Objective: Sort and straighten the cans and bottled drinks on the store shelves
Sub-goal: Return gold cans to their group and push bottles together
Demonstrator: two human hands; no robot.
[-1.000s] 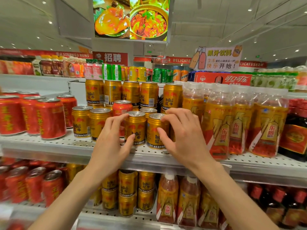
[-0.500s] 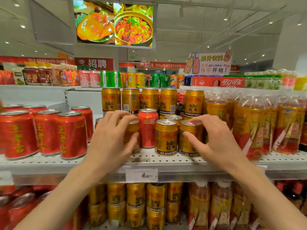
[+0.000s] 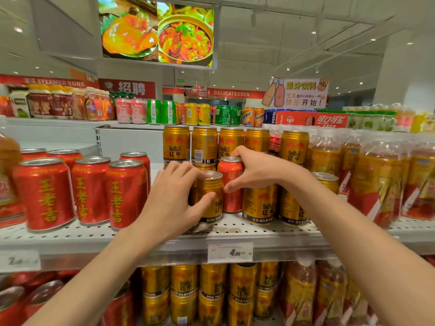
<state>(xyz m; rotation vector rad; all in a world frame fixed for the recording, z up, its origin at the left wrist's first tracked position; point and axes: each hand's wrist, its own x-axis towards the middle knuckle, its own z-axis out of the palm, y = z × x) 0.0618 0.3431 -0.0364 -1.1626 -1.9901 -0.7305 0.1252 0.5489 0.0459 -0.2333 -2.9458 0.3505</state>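
A white perforated shelf (image 3: 235, 229) carries gold Red Bull cans and one stray red can (image 3: 231, 196) standing among them. My left hand (image 3: 174, 201) is wrapped around a gold can (image 3: 210, 201) at the shelf front, thumb across its side. My right hand (image 3: 256, 171) reaches in from the right and pinches the red can between thumb and fingers near its rim. More gold cans (image 3: 259, 205) stand just right of it, and a stacked back row of gold cans (image 3: 204, 144) rises behind.
Red herbal-tea cans (image 3: 89, 189) fill the shelf's left side. Gold-labelled bottles (image 3: 376, 182) crowd the right. A price tag (image 3: 229, 252) hangs on the shelf edge. The lower shelf holds gold cans (image 3: 211, 290), red cans and bottles. Mixed drinks line the top shelf (image 3: 188, 114).
My left hand stayed on a front gold can while my right hand left a gold can on the right and moved back-left onto the red can. The view shifted left.
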